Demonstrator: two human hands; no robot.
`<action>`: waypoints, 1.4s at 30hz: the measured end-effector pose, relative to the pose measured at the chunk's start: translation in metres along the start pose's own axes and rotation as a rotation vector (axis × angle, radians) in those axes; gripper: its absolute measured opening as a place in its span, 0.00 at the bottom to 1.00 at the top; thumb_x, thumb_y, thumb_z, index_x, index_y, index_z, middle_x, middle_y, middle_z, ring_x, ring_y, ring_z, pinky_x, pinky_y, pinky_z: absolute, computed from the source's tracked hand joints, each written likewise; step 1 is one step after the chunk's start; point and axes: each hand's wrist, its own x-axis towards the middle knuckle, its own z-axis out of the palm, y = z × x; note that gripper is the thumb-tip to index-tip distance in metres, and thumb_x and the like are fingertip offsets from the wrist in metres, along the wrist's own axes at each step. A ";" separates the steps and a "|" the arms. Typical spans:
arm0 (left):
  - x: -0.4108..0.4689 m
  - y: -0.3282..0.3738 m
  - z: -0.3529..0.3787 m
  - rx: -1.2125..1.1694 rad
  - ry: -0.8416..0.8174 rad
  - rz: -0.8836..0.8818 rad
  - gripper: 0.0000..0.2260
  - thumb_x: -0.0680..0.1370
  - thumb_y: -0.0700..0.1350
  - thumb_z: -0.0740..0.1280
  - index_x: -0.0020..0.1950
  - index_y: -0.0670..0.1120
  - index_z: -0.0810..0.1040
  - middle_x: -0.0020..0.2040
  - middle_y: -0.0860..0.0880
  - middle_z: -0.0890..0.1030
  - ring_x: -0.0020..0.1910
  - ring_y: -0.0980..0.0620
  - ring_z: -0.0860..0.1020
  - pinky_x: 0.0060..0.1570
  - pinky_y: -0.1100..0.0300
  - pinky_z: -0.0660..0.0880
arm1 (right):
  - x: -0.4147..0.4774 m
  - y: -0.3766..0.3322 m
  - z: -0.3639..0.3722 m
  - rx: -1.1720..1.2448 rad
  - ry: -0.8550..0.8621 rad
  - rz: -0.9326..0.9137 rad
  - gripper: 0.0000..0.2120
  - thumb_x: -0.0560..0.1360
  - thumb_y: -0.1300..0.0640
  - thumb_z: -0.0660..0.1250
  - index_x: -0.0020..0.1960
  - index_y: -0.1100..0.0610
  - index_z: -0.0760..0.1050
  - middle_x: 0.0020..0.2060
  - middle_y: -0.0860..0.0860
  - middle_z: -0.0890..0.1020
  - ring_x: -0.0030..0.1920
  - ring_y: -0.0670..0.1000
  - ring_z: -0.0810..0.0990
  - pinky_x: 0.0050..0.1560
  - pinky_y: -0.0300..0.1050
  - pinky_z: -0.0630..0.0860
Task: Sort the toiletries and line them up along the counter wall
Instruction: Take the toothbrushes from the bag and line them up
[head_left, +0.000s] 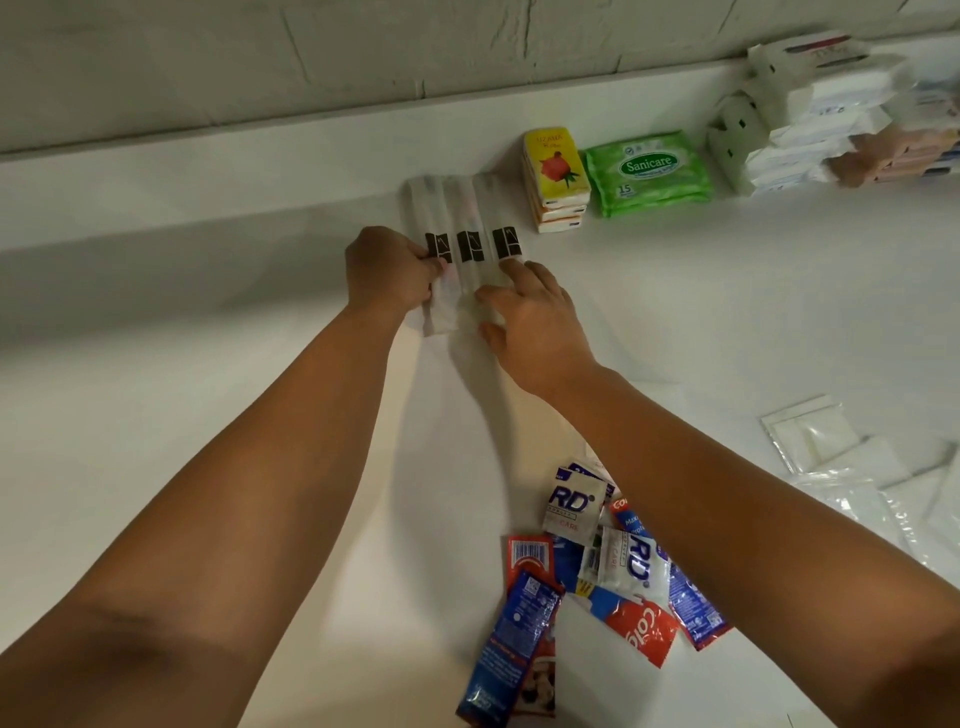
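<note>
Frosted plastic packets (467, 228) with black labels lay side by side near the far wall (311, 67). Left hand (387, 270) pinched the leftmost; right hand (530, 306) pressed flat, fingers straight, on the others. Squaring their near ends would likely tidy the row. Yellow tissues (556, 176) stood just right; loose sachets (597, 571) lay near, not blocking.

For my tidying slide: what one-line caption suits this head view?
Left hand grips and right hand presses three long white packets beside yellow tissue packs and green wipes near the wall.
</note>
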 end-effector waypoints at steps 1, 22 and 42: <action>-0.001 0.001 0.001 0.013 0.007 0.003 0.06 0.72 0.47 0.77 0.40 0.45 0.84 0.37 0.43 0.85 0.39 0.46 0.85 0.50 0.51 0.82 | 0.001 0.000 0.000 -0.001 -0.001 -0.002 0.16 0.74 0.55 0.69 0.61 0.53 0.79 0.69 0.59 0.71 0.70 0.63 0.67 0.68 0.59 0.69; -0.112 0.038 -0.006 0.085 0.016 0.217 0.10 0.76 0.49 0.72 0.53 0.45 0.83 0.47 0.50 0.83 0.46 0.51 0.80 0.48 0.63 0.73 | -0.076 0.002 -0.069 0.161 0.044 0.085 0.17 0.78 0.54 0.65 0.66 0.52 0.76 0.70 0.53 0.72 0.71 0.55 0.66 0.69 0.49 0.66; -0.339 -0.021 0.037 0.362 -0.015 0.217 0.11 0.74 0.46 0.74 0.56 0.47 0.83 0.51 0.47 0.81 0.50 0.46 0.78 0.50 0.55 0.75 | -0.253 0.004 -0.069 0.169 -0.102 -0.102 0.13 0.70 0.61 0.73 0.54 0.59 0.82 0.54 0.55 0.81 0.56 0.59 0.77 0.58 0.50 0.76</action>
